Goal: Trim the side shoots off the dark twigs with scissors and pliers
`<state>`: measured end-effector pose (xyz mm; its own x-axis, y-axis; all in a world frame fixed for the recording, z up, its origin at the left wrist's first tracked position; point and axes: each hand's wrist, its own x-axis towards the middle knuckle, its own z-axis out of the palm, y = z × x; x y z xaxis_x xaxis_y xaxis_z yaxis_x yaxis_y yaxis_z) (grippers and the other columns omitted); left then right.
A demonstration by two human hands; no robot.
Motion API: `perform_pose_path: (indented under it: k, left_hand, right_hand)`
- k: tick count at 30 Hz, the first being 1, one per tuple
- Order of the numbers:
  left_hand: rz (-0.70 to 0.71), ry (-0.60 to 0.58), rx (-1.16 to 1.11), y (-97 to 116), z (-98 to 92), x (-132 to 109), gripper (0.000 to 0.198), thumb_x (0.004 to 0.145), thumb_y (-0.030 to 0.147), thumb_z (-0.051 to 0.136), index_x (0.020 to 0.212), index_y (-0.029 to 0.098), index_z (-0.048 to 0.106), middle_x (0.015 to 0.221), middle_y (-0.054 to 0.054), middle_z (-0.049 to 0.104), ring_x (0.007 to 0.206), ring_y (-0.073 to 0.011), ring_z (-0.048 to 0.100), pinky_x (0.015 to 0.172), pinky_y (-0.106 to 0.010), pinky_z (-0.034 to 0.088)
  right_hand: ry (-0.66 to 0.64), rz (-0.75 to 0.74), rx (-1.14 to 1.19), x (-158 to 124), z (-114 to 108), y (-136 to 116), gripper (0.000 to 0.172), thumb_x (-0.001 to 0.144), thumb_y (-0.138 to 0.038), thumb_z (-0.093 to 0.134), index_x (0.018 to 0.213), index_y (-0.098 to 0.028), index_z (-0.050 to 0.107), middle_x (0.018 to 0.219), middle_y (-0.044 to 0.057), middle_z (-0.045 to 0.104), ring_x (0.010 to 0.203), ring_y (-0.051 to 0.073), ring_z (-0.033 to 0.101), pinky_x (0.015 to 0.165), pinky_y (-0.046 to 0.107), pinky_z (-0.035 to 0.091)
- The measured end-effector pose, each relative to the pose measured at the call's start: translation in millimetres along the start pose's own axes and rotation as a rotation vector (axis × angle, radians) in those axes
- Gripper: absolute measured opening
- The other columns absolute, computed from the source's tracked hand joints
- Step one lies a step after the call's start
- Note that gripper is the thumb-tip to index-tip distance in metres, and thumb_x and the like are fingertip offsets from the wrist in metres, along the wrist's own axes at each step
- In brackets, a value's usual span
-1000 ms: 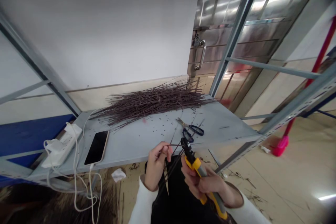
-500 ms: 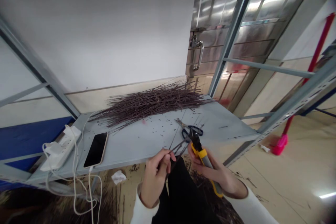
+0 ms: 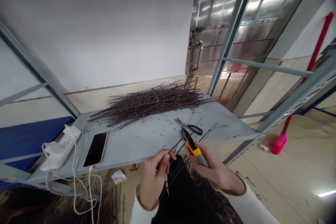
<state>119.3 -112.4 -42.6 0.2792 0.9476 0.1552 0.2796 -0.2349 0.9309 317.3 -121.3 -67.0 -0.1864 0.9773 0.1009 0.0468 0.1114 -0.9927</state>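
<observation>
Between the fingertips of my left hand (image 3: 154, 178), which is closed, are a few thin dark twigs (image 3: 173, 173) that slant up to the right over the shelf edge. My right hand (image 3: 214, 170) grips a pair of pliers (image 3: 200, 158) with yellow and grey handles. Their dark jaws lie across the twigs, a short way from my left fingertips; whether they touch them I cannot tell. Just behind the jaws, scissors (image 3: 197, 130) with dark blue handles lie on the grey shelf (image 3: 141, 143). A big heap of dark twigs (image 3: 154, 101) stretches along the wall.
On the shelf's left side are a phone (image 3: 96, 149) on a white cable and a white power strip (image 3: 61, 152). Small twig bits dot the surface. Metal uprights (image 3: 231, 38) frame both sides. More twigs (image 3: 223, 206) lie below by my legs.
The pliers and my right hand have shifted slightly left, with the jaws nearer my left fingertips. The held twigs now reach further up to the right. My left hand has hardly moved.
</observation>
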Motion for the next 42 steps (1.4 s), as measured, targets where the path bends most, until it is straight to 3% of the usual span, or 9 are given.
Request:
perform_pose_path:
  k: [4, 10, 16, 22, 25, 28, 32, 38, 42]
  left_hand:
    - [-0.017, -0.019, -0.005, -0.8, -0.8, -0.6, 0.034, 0.094, 0.038, 0.037, 0.082, 0.017, 0.062, 0.05, 0.006, 0.035, 0.048, -0.0121, 0.036, 0.052, -0.024, 0.027]
    - [-0.032, -0.054, -0.014, 0.3, -0.4, -2.3, 0.035, 0.094, 0.039, 0.037, 0.081, 0.018, 0.062, 0.049, 0.007, 0.033, 0.047, -0.0123, 0.034, 0.052, -0.024, 0.028]
    - [-0.02, 0.114, 0.042, -1.3, -7.9, -1.6, 0.037, 0.093, 0.043, 0.037, 0.075, 0.018, 0.058, 0.049, 0.006, 0.033, 0.046, -0.0123, 0.034, 0.051, -0.024, 0.029]
    - [-0.038, 0.202, 0.113, 11.8, -17.5, -8.5, 0.034, 0.092, 0.043, 0.041, 0.072, 0.02, 0.056, 0.051, 0.006, 0.032, 0.046, -0.0115, 0.03, 0.048, -0.024, 0.026]
    - [-0.051, 0.208, 0.093, 24.3, -11.7, -14.3, 0.034, 0.09, 0.046, 0.042, 0.073, 0.021, 0.058, 0.05, 0.006, 0.03, 0.045, -0.0125, 0.029, 0.046, -0.024, 0.026]
    - [-0.079, 0.219, 0.051, 29.6, -5.3, -15.4, 0.036, 0.09, 0.048, 0.041, 0.073, 0.021, 0.058, 0.05, 0.006, 0.028, 0.043, -0.0124, 0.028, 0.044, -0.024, 0.024]
    - [-0.058, 0.28, 0.083, 20.5, -7.5, -7.4, 0.036, 0.09, 0.048, 0.041, 0.071, 0.021, 0.056, 0.05, 0.006, 0.033, 0.044, -0.0125, 0.03, 0.046, -0.024, 0.027]
    - [-0.051, 0.206, 0.092, -3.8, -16.2, 7.2, 0.034, 0.091, 0.045, 0.041, 0.071, 0.02, 0.054, 0.054, 0.005, 0.037, 0.048, -0.0119, 0.03, 0.049, -0.024, 0.026]
    - [-0.055, 0.153, -0.009, -15.4, -12.5, 15.9, 0.034, 0.09, 0.043, 0.043, 0.071, 0.018, 0.055, 0.054, 0.006, 0.035, 0.05, -0.0112, 0.031, 0.05, -0.023, 0.026]
  right_hand:
    - [0.029, -0.026, -0.06, 0.7, 0.2, -5.4, 0.044, 0.07, -0.027, 0.059, 0.113, -0.021, 0.053, 0.088, 0.003, 0.054, 0.071, 0.015, 0.051, 0.062, 0.026, 0.045]
    - [0.061, -0.12, -0.219, 6.3, 8.4, -21.9, 0.017, 0.064, -0.018, 0.054, 0.081, -0.019, 0.053, 0.063, -0.003, 0.041, 0.056, 0.011, 0.039, 0.051, 0.022, 0.036]
    - [0.156, -0.232, -0.566, 6.1, 13.4, -24.2, 0.012, 0.065, -0.017, 0.048, 0.075, -0.022, 0.044, 0.057, -0.005, 0.041, 0.049, 0.012, 0.04, 0.047, 0.023, 0.033]
    - [0.443, -0.402, -1.053, 8.8, 7.9, -12.5, 0.023, 0.073, -0.026, 0.05, 0.096, -0.019, 0.05, 0.071, 0.006, 0.062, 0.059, 0.02, 0.059, 0.048, 0.026, 0.038]
    - [0.638, -0.456, -1.208, 18.5, 3.9, -8.3, 0.02, 0.071, -0.022, 0.052, 0.091, -0.021, 0.05, 0.071, 0.005, 0.062, 0.062, 0.021, 0.059, 0.052, 0.026, 0.039]
    - [0.701, -0.465, -1.217, 27.2, 1.7, -8.3, 0.016, 0.069, -0.021, 0.051, 0.085, -0.022, 0.048, 0.069, 0.004, 0.06, 0.063, 0.021, 0.059, 0.053, 0.026, 0.039]
    - [0.422, -0.381, -1.007, 29.2, 0.2, -14.9, 0.017, 0.068, -0.024, 0.049, 0.085, -0.021, 0.047, 0.066, 0.001, 0.056, 0.055, 0.017, 0.053, 0.048, 0.025, 0.033]
    - [-0.025, -0.166, -0.526, 20.4, -3.9, -33.2, 0.013, 0.06, -0.017, 0.046, 0.067, -0.023, 0.037, 0.056, -0.007, 0.028, 0.048, 0.009, 0.028, 0.046, 0.023, 0.024]
    - [-0.128, -0.095, -0.301, 15.4, -5.2, -42.4, 0.016, 0.054, -0.017, 0.048, 0.069, -0.021, 0.046, 0.059, -0.005, 0.038, 0.053, 0.01, 0.035, 0.047, 0.022, 0.031]
